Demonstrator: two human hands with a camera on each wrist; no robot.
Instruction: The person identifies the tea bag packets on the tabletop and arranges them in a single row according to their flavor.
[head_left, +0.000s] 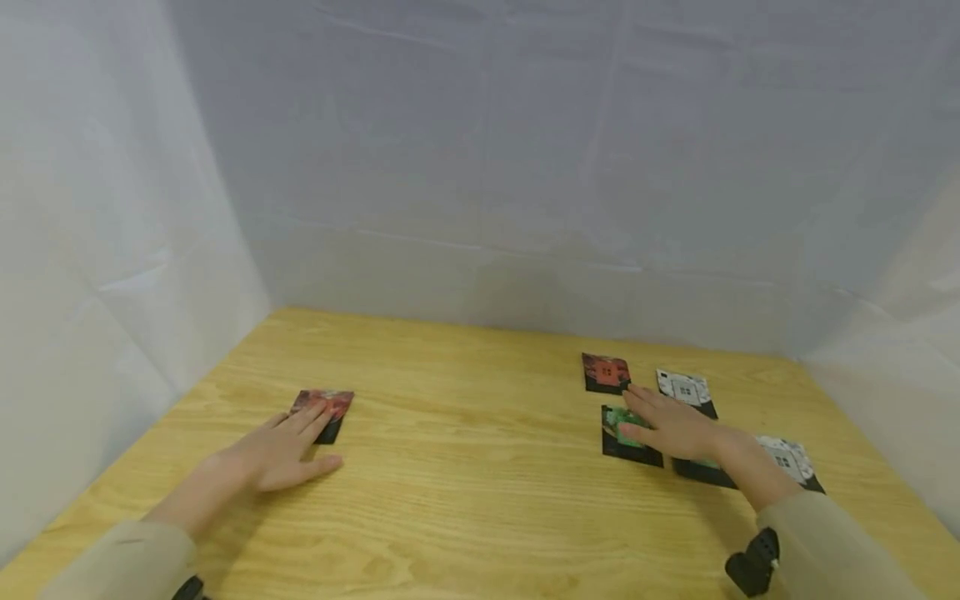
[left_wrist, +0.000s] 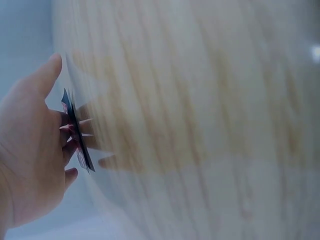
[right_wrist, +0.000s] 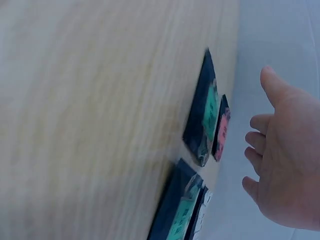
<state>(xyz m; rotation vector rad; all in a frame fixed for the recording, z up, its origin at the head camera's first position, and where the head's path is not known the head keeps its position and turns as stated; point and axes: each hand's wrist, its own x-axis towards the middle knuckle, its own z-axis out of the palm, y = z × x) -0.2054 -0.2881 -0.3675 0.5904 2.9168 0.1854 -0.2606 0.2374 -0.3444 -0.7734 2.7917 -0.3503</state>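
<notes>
My left hand (head_left: 276, 454) lies with outstretched fingers on a small red-and-black packet (head_left: 341, 402) at the left of the table. Its thumb is spread to the side, and in the left wrist view the fingertips meet the packet's (left_wrist: 76, 131) printed face. Over on the right, my right hand (head_left: 671, 423) reaches above a green-and-black packet (head_left: 611, 446), fingers extended and nothing held. Beyond its fingertips lies another red packet (head_left: 606, 372). The right wrist view shows this hand (right_wrist: 292, 155) apart from the green packet (right_wrist: 210, 112).
A white-and-black packet (head_left: 686, 387) is behind the right hand. A second green packet (head_left: 705, 475), partly hidden by the right wrist, lies beside another white packet (head_left: 791, 458). White sheeting (head_left: 480, 167) encloses the back and sides of the wooden table (head_left: 450, 500).
</notes>
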